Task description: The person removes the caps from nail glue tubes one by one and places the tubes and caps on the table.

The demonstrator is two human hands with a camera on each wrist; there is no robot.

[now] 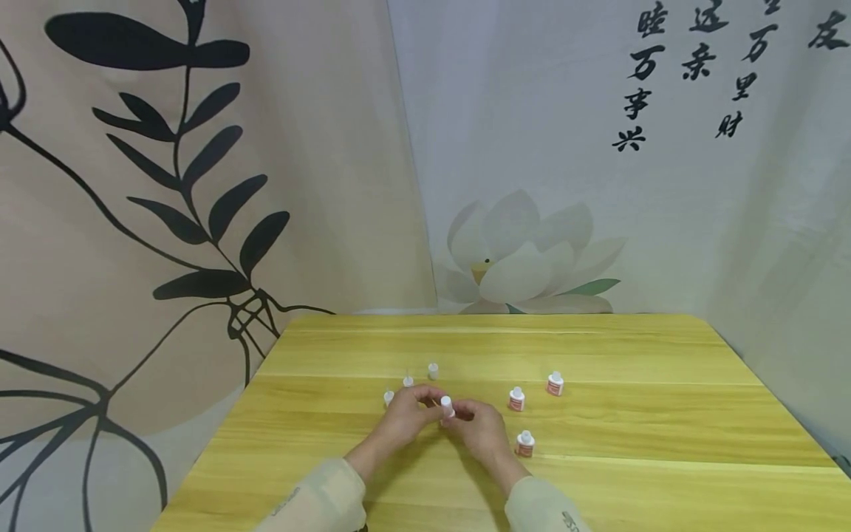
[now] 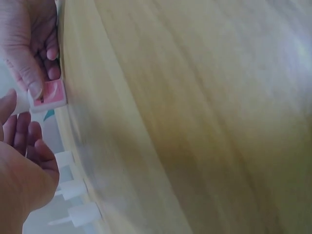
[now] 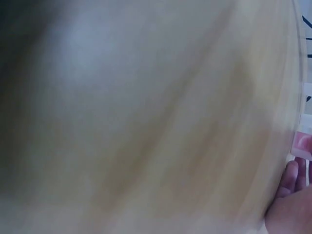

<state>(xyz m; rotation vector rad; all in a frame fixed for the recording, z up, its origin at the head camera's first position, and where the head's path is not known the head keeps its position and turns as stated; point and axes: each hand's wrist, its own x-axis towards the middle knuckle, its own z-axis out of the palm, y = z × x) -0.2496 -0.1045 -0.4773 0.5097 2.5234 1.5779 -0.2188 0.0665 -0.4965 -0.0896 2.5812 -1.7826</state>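
Note:
A small white bottle (image 2: 56, 93) with a pink-red label is held upright between both hands, just above or on the table. My right hand (image 1: 482, 430) grips its body, the thumb lying against the label in the left wrist view. On the bottle's upper end is a white cap (image 1: 446, 403), which my left hand (image 1: 405, 417) pinches between thumb and fingers. The right wrist view catches only the bottle's label (image 3: 303, 142) and part of a hand (image 3: 292, 209) at its right edge. Fingers partly hide the bottle in the head view.
Beyond the left hand stand three white caps (image 1: 433, 371), with thin upright tips on some. To the right are three small bottles with red labels: the nearest (image 1: 525, 443), a middle one (image 1: 516, 399) and the farthest (image 1: 555, 383). A printed curtain hangs behind the wooden table (image 1: 665, 414).

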